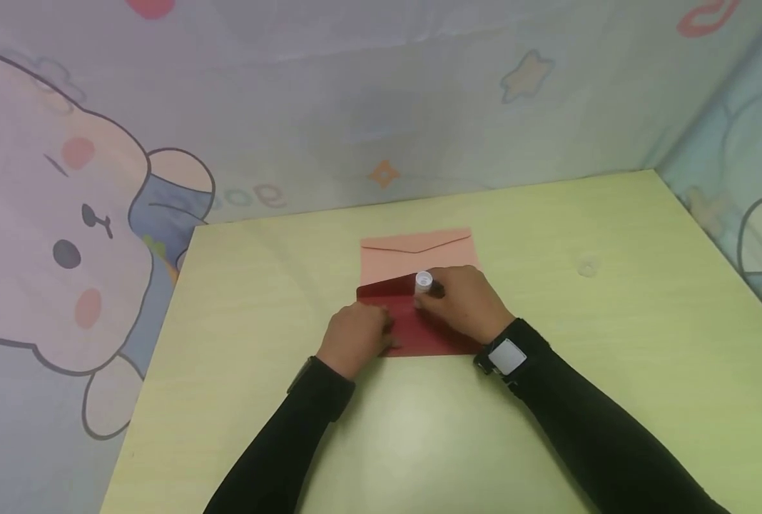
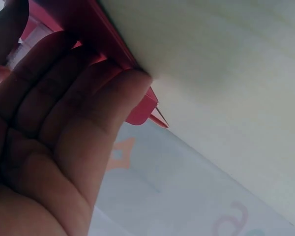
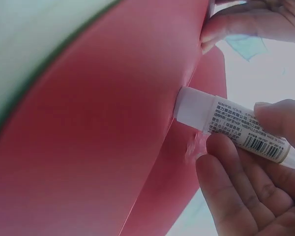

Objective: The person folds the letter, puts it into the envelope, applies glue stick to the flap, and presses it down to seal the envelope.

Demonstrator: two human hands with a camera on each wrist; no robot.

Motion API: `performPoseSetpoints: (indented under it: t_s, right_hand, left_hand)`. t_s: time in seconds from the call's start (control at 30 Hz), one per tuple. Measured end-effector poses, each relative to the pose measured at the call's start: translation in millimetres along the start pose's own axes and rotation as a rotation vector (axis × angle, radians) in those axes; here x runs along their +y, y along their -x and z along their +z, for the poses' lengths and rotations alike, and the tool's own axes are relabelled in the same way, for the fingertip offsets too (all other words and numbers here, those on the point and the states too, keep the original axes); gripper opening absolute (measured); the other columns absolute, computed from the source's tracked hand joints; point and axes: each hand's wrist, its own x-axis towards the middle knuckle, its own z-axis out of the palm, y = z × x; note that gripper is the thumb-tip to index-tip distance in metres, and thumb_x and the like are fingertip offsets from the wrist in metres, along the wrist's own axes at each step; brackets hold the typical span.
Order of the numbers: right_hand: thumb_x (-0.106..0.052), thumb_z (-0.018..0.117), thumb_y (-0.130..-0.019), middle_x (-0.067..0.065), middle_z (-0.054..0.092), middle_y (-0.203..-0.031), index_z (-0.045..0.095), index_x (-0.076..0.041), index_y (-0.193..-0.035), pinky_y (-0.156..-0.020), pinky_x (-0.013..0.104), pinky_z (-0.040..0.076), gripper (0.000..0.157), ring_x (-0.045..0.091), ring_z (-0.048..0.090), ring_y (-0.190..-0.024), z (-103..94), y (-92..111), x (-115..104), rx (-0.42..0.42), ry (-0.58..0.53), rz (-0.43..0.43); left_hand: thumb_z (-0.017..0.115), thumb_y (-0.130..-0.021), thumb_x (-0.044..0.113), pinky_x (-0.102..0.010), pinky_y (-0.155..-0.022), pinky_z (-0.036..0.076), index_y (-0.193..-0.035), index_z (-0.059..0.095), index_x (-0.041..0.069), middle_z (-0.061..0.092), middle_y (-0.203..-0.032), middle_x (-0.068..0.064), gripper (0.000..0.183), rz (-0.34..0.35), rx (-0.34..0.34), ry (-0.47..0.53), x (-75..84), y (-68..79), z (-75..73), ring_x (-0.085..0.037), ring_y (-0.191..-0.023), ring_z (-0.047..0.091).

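Note:
A red envelope [image 1: 432, 341] lies on the table with its flap opened away from me. My right hand [image 1: 467, 300] holds a white glue stick [image 3: 246, 129] between thumb and fingers. The white end of the stick meets the envelope at the flap's fold in the right wrist view. Shiny glue smears [image 3: 194, 146] show on the flap there. My left hand [image 1: 357, 332] rests at the left side of the red envelope. Its extended fingers [image 2: 96, 105] lie against the paper in the left wrist view.
Just behind the red envelope lies a pink envelope [image 1: 419, 264] with its flap down. A small clear round thing [image 1: 588, 268] sits farther right on the pale yellow table [image 1: 252, 328]. A patterned cloth [image 1: 329, 107] hangs behind the table's back edge.

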Motion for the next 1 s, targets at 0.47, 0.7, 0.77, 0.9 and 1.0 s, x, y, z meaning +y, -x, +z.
performPoseSetpoints:
  t_s: [0.47, 0.7, 0.77, 0.9, 1.0]
  right_hand:
    - [-0.023, 0.085, -0.100, 0.003, 0.084, -0.087, 0.085, -0.011, -0.104, -0.078, 0.041, 0.062, 0.013, 0.020, 0.075, -0.081, -4.9, 6, 0, 0.092, -0.026, 0.013]
    - [-0.026, 0.085, -0.100, -0.001, 0.077, -0.082, 0.081, -0.015, -0.098, -0.076, 0.037, 0.058, 0.012, 0.016, 0.067, -0.078, 6.4, -3, -14, 0.038, -0.017, -0.039]
    - [-0.026, 0.086, -0.099, -0.001, 0.075, -0.079, 0.079, -0.014, -0.096, -0.074, 0.036, 0.056, 0.014, 0.017, 0.065, -0.077, 8.3, -3, -14, 0.028, 0.004, -0.038]
    - [-0.025, 0.087, -0.098, -0.002, 0.072, -0.075, 0.079, -0.014, -0.094, -0.073, 0.035, 0.053, 0.014, 0.018, 0.063, -0.075, 7.7, -2, -12, 0.031, 0.019, -0.044]
    - [-0.025, 0.087, -0.098, -0.002, 0.074, -0.078, 0.080, -0.014, -0.095, -0.074, 0.035, 0.054, 0.013, 0.017, 0.064, -0.076, 6.3, -1, -10, 0.033, 0.013, -0.038]
  left_hand:
    - [0.099, -0.090, 0.027, -0.030, -0.059, 0.042, -0.070, 0.059, 0.015, 0.052, -0.062, 0.003, 0.046, 0.017, 0.005, -0.005, -4.1, 6.8, -7.4, -0.014, -0.063, 0.046]
    - [0.099, -0.090, 0.030, -0.033, -0.057, 0.045, -0.070, 0.063, 0.018, 0.056, -0.062, 0.005, 0.043, 0.032, 0.031, 0.009, -3.2, -0.5, 4.1, -0.014, -0.063, 0.047]
    - [0.100, -0.089, 0.031, -0.035, -0.056, 0.046, -0.071, 0.063, 0.018, 0.057, -0.062, 0.005, 0.043, 0.013, 0.013, -0.004, -1.8, -2.6, 6.9, -0.013, -0.062, 0.048]
    - [0.100, -0.090, 0.038, -0.037, -0.056, 0.048, -0.076, 0.070, 0.019, 0.062, -0.064, 0.005, 0.038, 0.010, 0.032, -0.039, -7.8, -7.0, 17.5, -0.013, -0.062, 0.052]
    - [0.099, -0.090, 0.039, -0.039, -0.056, 0.050, -0.077, 0.071, 0.018, 0.063, -0.065, 0.005, 0.037, 0.009, 0.037, -0.035, -14.0, -9.3, 23.2, -0.014, -0.063, 0.053]
